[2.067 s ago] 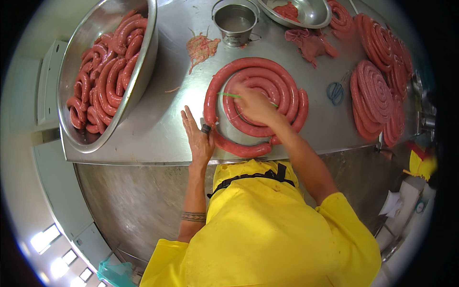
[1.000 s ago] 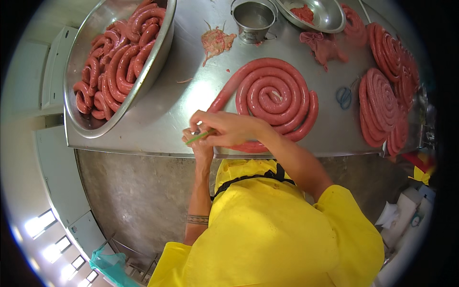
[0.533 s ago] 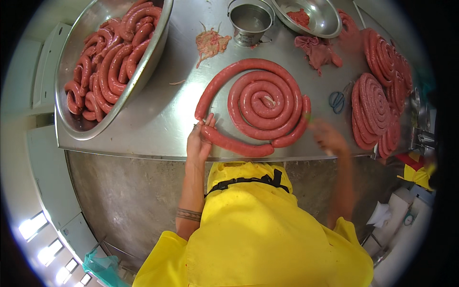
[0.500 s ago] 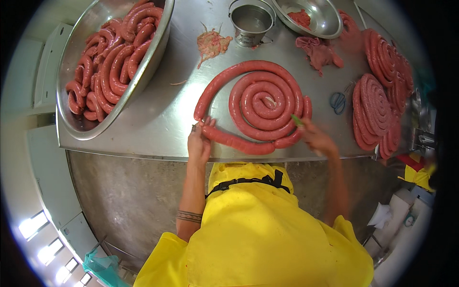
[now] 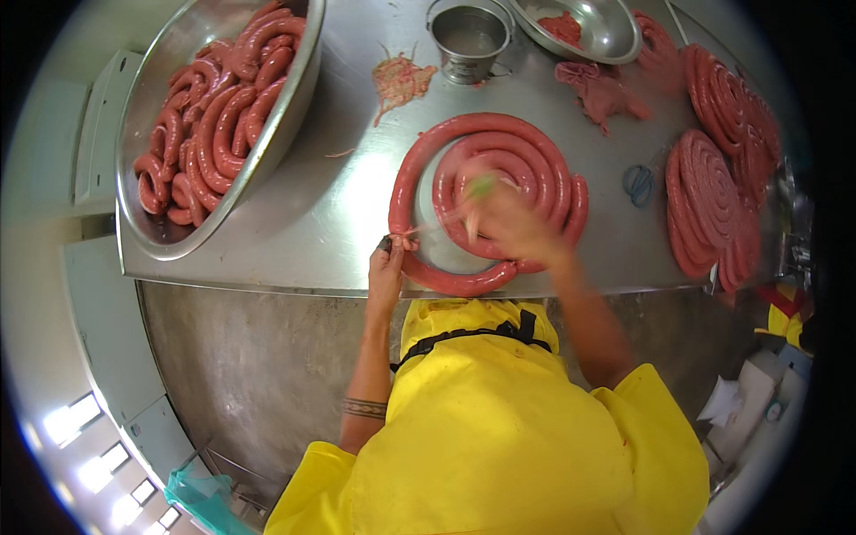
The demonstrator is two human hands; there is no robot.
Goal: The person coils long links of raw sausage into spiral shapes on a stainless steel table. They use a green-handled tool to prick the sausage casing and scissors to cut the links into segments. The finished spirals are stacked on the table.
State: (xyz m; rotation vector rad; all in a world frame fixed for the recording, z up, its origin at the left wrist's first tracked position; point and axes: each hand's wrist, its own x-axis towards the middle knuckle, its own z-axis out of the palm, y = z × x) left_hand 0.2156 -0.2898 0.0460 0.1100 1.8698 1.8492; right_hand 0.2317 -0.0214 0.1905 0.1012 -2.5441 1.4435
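Observation:
A long pink-red sausage coil [image 5: 481, 127] lies on the steel table, its outer turn sweeping round the left side and along the front. My left hand [image 5: 389, 264] is closed on the sausage at a pinched joint in that outer turn, with a dark ring or band on a finger. Over the middle of the coil, my right hand [image 5: 510, 218] is smeared by motion. It holds a small green object [image 5: 481, 186], too blurred to name. A faint pale strand, perhaps string, stretches between the two hands.
A large steel bowl of sausages [image 5: 308, 67] stands left. Behind the coil are a casing heap [image 5: 401, 80], a metal bucket [image 5: 469, 69], a bowl with minced meat [image 5: 615, 40] and a pink limp piece [image 5: 599, 92]. Blue-handled scissors [image 5: 638, 185] and sausage spirals [image 5: 704, 201] lie right.
My right hand has swept left with the green object, from the coil's right edge to over its middle. My left hand has shifted slightly right, and the sausage ends beside it now sit closer together.

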